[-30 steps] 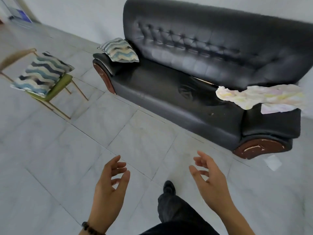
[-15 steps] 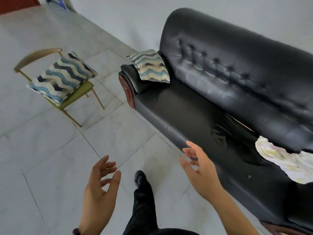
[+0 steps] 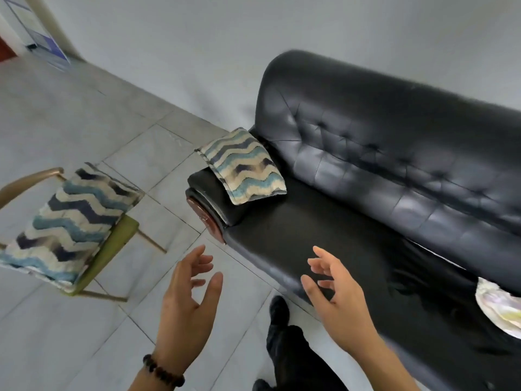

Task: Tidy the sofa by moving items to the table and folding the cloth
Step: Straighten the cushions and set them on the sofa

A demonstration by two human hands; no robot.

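Head view: a black leather sofa [image 3: 394, 193] with a button-tufted back stands against a grey wall. A cushion with blue, navy and cream zigzag stripes [image 3: 245, 167] lies tilted on the sofa's left armrest, its lower edge reaching the seat. A crumpled pale cloth with faint yellow and lilac patches [image 3: 499, 309] lies on the seat at the far right, cut off by the frame edge. A second zigzag cushion [image 3: 70, 221] rests on a wooden chair with a green seat [image 3: 121, 235], standing apart from the sofa on the grey tiled floor [image 3: 84, 334].

The left hand [image 3: 186, 303], with a dark bead bracelet [image 3: 163, 371] at the wrist, and the right hand [image 3: 341, 303] hang empty, fingers loosely spread.

A blue-and-white board [image 3: 45, 40] at top left is too blurred to read. A dark trouser leg and shoe [image 3: 279, 309] show between the hands.
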